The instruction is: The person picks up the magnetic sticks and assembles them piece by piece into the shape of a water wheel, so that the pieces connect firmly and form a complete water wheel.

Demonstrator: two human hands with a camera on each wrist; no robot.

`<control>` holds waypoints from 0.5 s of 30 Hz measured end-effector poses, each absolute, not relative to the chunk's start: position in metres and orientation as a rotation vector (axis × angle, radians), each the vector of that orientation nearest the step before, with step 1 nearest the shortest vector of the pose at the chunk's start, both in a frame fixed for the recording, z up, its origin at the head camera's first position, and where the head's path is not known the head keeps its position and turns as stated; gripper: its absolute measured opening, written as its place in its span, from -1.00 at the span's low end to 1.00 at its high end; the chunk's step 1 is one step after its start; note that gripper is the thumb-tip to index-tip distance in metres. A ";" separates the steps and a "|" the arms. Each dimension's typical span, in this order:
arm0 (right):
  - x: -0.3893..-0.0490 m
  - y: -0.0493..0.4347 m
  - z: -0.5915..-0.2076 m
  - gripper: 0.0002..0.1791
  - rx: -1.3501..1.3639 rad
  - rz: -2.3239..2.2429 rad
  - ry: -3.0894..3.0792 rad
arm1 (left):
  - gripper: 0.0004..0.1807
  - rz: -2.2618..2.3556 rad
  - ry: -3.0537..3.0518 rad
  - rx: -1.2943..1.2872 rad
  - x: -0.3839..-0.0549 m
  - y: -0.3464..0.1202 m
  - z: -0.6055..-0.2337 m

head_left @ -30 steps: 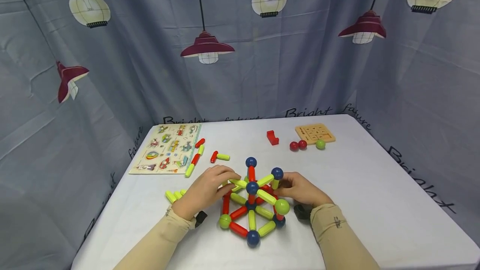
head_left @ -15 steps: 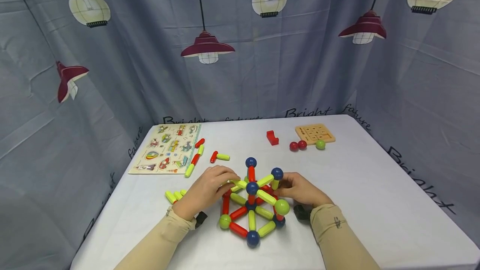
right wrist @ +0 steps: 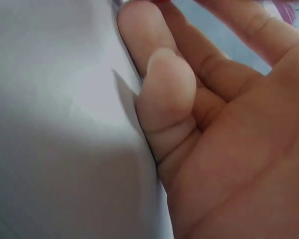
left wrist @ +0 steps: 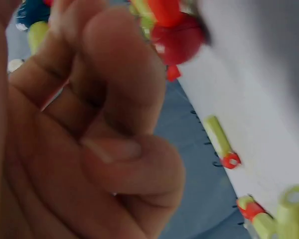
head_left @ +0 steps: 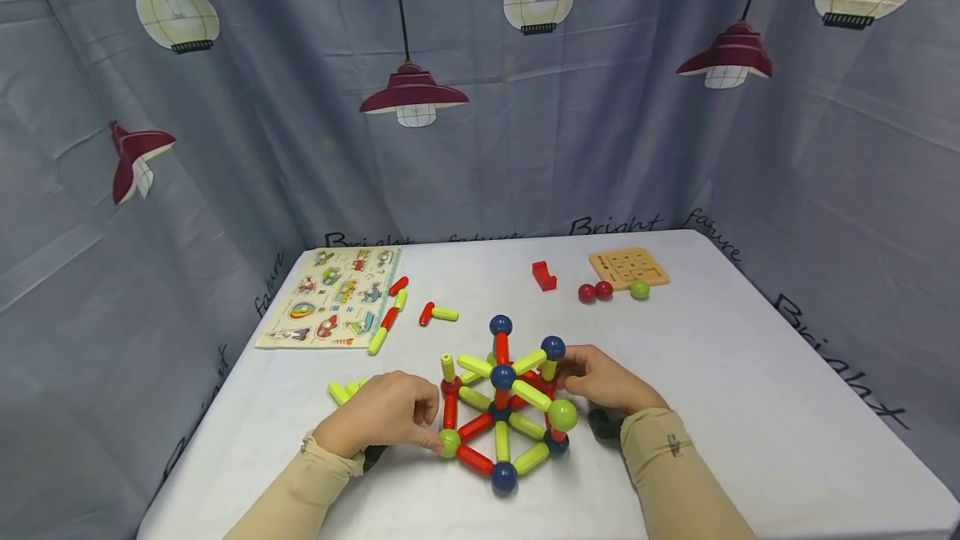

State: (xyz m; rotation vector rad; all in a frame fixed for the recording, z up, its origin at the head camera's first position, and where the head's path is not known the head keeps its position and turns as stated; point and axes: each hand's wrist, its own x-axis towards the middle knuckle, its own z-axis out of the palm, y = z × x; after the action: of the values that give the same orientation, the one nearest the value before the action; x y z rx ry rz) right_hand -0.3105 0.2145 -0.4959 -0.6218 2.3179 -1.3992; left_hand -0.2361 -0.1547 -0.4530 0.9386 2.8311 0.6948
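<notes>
A structure of coloured rods and balls stands at the middle front of the table, with a navy ball [head_left: 502, 376] at its upper centre. My left hand [head_left: 386, 413] is at its lower left, thumb and finger pinching a light green ball [head_left: 449, 442]. Above that, a yellow-green rod [head_left: 447, 367] stands upright on a red ball [head_left: 451, 387]. My right hand [head_left: 603, 377] grips the structure's back right at another red ball [head_left: 549, 387], mostly hidden by the fingers and rods. In the right wrist view, the lower fingers [right wrist: 169, 89] curl beside the white table surface.
Loose yellow-green rods [head_left: 341, 392] lie beside the left hand. More rods [head_left: 390, 317] lie near the picture board [head_left: 330, 298] at back left. At the back are a red block [head_left: 543, 276], red balls [head_left: 596, 292], a green ball [head_left: 639, 289] and a wooden board [head_left: 628, 267].
My left hand has left the upper left rod and moved down and toward me to the lower left green ball. The upright rod on the red ball now shows. The right hand stays in place.
</notes>
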 end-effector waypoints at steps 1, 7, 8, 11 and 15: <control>-0.311 0.215 -0.495 -0.62 -0.614 -1.395 2.329 | -0.60 0.694 2.800 0.918 -0.237 -0.157 -0.454; -0.311 0.217 -0.496 -0.74 -0.512 -1.410 2.342 | -0.72 0.708 2.782 0.893 -0.247 -0.161 -0.458; -0.311 0.217 -0.496 -0.77 -0.496 -1.418 2.338 | -0.74 0.706 2.788 0.891 -0.249 -0.161 -0.459; -0.311 0.217 -0.498 -0.89 -0.437 -1.461 2.355 | -0.79 0.670 2.830 0.875 -0.254 -0.157 -0.463; -0.312 0.214 -0.498 -0.60 -0.406 -1.499 2.452 | -0.78 0.622 2.897 0.849 -0.259 -0.151 -0.467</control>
State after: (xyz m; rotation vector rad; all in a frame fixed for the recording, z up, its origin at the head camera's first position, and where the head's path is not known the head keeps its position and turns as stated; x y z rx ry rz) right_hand -0.3123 0.2138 -0.4985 -0.4060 2.4522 -1.4991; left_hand -0.2586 -0.1509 -0.4671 0.8492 2.8973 0.6218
